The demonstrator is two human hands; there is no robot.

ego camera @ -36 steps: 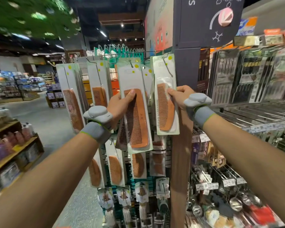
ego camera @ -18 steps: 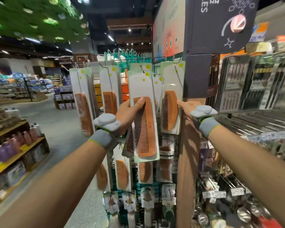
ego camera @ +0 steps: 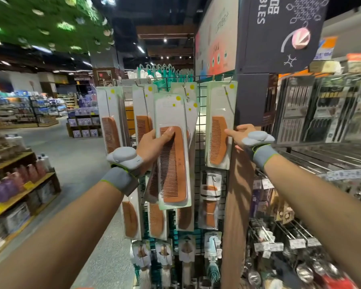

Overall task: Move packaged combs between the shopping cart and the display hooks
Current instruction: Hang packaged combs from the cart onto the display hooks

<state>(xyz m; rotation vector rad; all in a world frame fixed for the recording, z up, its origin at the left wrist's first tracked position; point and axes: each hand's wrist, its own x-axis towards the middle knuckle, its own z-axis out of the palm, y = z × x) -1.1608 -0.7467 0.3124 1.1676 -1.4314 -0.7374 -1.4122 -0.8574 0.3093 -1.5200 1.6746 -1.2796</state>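
Hung pack [ego camera: 219, 130] released, second pack [ego camera: 173, 163] waiting
The right hand [ego camera: 245, 136] has let go, fingers spread just beside the hung pack on its hook [ego camera: 227, 80]; the left hand [ego camera: 152, 146] grips the second pack before the rack [ego camera: 202, 122], likely next.

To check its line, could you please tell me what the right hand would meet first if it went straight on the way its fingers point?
The hanging packaged comb on the rightmost hook: the right hand points left at its edge. Whether the fingertip touches it is unclear.
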